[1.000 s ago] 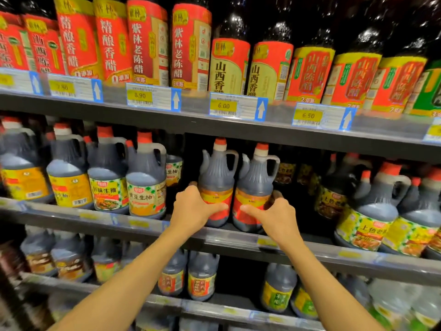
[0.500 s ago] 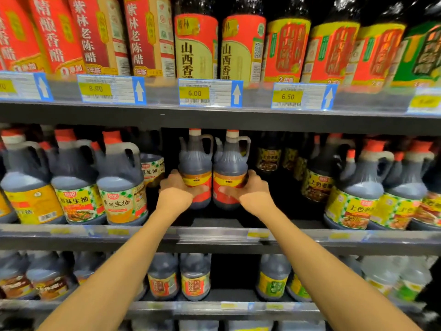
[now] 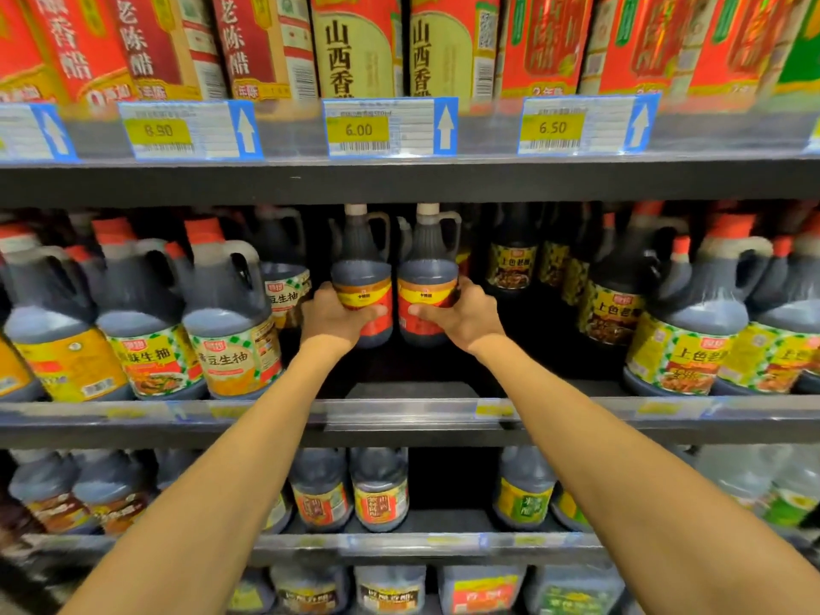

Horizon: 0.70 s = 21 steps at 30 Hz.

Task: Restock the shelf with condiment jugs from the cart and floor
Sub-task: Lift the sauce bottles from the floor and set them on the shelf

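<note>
Jugs of ribbed dark plastic, one (image 3: 361,277) gripped by the left hand (image 3: 330,319), its twin (image 3: 427,277) by the right hand (image 3: 466,319), stand touching, deep on the middle shelf (image 3: 399,417).

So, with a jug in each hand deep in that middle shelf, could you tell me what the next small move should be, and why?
Probably let go and draw both hands back. The left hand and right hand each grip a red-labelled jug, upright, side by side and set back from the shelf edge.
</note>
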{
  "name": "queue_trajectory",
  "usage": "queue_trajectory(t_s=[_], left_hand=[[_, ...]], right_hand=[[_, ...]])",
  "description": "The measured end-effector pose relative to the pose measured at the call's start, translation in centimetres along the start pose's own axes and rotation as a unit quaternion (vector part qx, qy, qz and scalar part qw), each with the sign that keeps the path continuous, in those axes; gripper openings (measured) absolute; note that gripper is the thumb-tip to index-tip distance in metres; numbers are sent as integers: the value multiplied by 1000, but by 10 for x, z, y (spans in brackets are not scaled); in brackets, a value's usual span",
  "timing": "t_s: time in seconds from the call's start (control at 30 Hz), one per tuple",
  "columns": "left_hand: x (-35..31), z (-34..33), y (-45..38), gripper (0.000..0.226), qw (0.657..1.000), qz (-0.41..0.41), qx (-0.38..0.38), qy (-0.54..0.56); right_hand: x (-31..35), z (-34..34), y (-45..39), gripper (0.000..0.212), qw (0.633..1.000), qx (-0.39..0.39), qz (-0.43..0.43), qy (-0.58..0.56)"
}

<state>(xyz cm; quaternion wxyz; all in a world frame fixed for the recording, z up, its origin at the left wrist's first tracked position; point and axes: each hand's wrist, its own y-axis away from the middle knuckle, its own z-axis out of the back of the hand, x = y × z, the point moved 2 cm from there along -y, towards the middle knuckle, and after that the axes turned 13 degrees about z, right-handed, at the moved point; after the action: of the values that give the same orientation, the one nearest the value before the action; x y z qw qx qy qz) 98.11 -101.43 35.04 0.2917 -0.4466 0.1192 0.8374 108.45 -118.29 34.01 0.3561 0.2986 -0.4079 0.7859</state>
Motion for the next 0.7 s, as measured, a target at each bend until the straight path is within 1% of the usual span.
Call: queue_trajectory(t_s=[0.1,0.23,0.4,0.57,0.7], left_hand=[[1,1,-2,64,1000,-5,0,14],[3,-1,-6,56,999,-1,-2,39],[4,-3,-9,55,999,-1,-10,44],[4,-6,-15,55,999,-4,-8,49],[7,-6,-21,54,999,-8,-3,45]], right_hand=[[0,-6,-2,78,1000,-6,-2,-5],[-2,-8,-5,71,1000,-10,7,-20],[-3,-10,-11,72,999,9,13,-49],[-9,-15,-18,75,998,7,11,-55],[-9,-18,-24,73,998,7,12,-63]])
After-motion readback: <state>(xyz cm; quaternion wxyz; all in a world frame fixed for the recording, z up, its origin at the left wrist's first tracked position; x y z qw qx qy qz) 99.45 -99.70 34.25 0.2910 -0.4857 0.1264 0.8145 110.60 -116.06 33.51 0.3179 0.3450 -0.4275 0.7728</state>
